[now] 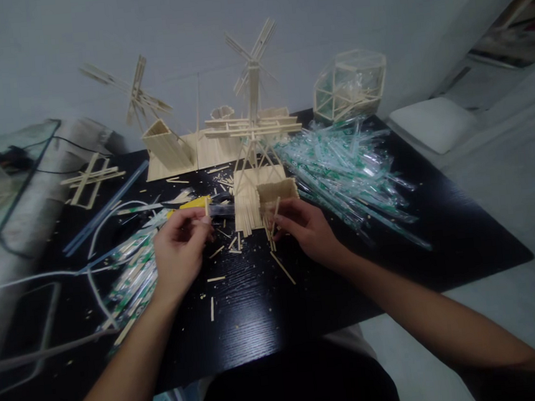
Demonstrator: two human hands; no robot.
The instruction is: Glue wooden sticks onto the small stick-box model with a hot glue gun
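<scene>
My left hand (180, 242) pinches a short wooden stick (207, 207) upright between thumb and fingers, near a yellow-handled tool (196, 203). My right hand (306, 227) holds another thin stick (277, 215), tilted, just in front of a small box of sticks (277, 191). That box stands on a flat base of sticks (246, 208), which also bears a windmill frame (254, 142). Short loose sticks and crumbs lie on the black table (254, 314) between and below my hands.
More stick windmills (169, 150) stand along the wall. Wrapped stick packets (349, 168) are heaped at the right, others (136, 274) at the left beside a pale cable. A geometric frame (351, 84) sits at the back right, a glass case (8, 179) at the far left.
</scene>
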